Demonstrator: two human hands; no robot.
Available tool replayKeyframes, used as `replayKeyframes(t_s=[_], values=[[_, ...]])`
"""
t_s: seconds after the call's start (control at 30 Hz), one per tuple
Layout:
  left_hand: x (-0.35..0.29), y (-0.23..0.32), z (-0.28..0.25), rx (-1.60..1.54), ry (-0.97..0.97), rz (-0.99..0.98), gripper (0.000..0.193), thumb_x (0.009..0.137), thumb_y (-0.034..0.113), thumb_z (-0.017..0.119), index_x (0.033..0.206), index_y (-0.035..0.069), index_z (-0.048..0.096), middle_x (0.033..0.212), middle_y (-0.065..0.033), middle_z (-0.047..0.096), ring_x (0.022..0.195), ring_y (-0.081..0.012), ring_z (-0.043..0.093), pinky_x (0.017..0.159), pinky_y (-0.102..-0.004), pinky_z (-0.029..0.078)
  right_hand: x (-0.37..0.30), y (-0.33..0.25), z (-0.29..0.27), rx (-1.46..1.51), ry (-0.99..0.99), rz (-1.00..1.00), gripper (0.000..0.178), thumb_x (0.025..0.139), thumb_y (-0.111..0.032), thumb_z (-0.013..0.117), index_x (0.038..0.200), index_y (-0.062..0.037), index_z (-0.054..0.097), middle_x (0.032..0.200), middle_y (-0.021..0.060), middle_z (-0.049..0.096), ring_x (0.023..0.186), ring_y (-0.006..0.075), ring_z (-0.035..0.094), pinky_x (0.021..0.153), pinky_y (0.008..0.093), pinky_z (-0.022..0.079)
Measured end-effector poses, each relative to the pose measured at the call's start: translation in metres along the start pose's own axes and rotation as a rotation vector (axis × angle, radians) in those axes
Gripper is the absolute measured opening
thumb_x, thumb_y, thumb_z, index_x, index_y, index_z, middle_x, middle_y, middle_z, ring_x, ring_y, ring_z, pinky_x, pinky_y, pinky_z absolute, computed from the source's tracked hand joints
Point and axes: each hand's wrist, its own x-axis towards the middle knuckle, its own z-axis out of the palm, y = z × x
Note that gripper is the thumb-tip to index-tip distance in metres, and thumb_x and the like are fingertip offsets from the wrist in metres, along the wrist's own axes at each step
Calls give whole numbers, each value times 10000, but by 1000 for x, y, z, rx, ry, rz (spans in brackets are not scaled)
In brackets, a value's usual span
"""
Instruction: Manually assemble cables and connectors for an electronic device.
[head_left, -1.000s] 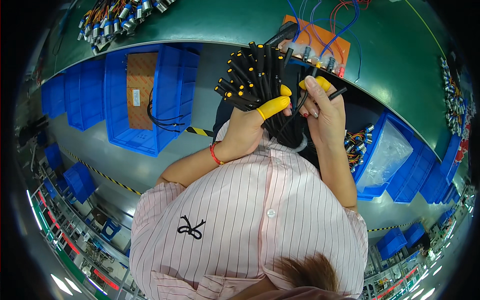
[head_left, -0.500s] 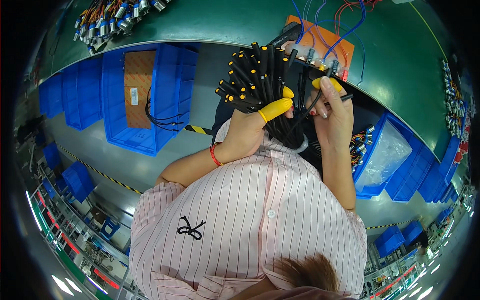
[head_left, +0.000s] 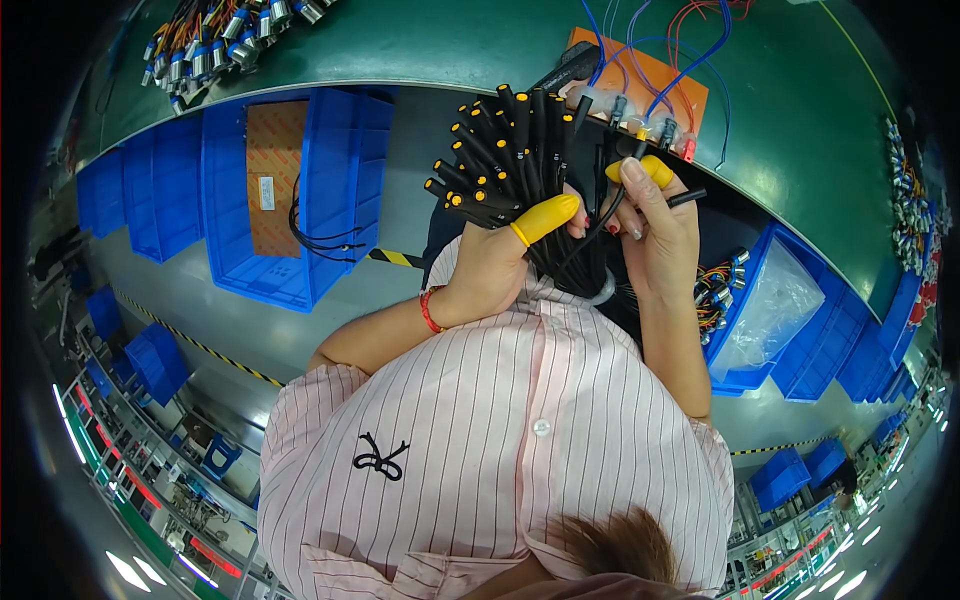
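Note:
My left hand [head_left: 492,262], with a yellow finger cot on its thumb, is closed around a thick bundle of black cables [head_left: 515,150]. The cables fan upward and end in black connectors with yellow tips. Just right of the bundle, my right hand [head_left: 662,232] pinches a single black cable [head_left: 606,212] between thumb and fingers; a yellow finger cot covers one fingertip. A short black end [head_left: 687,197] sticks out on the right of that hand. Just beyond its fingertips is an orange box [head_left: 660,85] with sockets along its near side.
Blue and red wires [head_left: 690,62] run from the box over the green table [head_left: 430,45]. Metal connectors with coloured wires [head_left: 215,50] lie at the far left. Blue bins [head_left: 345,190] stand below the table edge on both sides, one holding a clear plastic bag [head_left: 770,305].
My right hand has shifted slightly left, nearer the bundle, with the cable still pinched. My left hand and the bundle have moved a little left.

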Motion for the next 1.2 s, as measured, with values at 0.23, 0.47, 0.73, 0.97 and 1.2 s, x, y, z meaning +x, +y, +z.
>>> replayKeyframes(t_s=[0.23,0.47,0.73,0.97,1.2], values=[[0,1,2,-36,39,-56,212,942,86,564,1125,-18,536,925,-106,587,844,-169,571,789,-311,470,4,-1,-2,-38,-35,6,153,882,-154,690,859,-14,633,600,-44,463,489,44,360,527,244,366],[0,2,2,-12,21,-21,209,937,90,569,1112,-20,543,906,-107,591,834,-175,578,782,-312,469,3,-4,-2,-40,-3,-21,139,876,-142,691,863,-14,637,626,-37,503,492,42,371,526,240,373],[0,0,1,43,-9,34,173,952,119,543,1009,-38,589,913,-113,598,824,-169,579,774,-303,468,5,-2,-3,158,-30,13,95,880,-102,672,906,-13,652,758,7,610,511,43,403,576,245,426],[-1,-2,3,43,-5,33,166,949,125,545,973,-33,592,912,-106,597,806,-155,577,759,-290,470,10,-1,-10,199,-93,15,96,889,-95,659,932,-10,649,844,39,649,560,56,469,611,259,461],[2,1,7,-3,35,13,159,932,133,579,1001,-8,597,910,-78,605,796,-147,585,753,-284,477,9,-6,1,53,-190,39,339,1002,-303,495,967,21,587,751,50,563,689,144,557,679,295,483]])
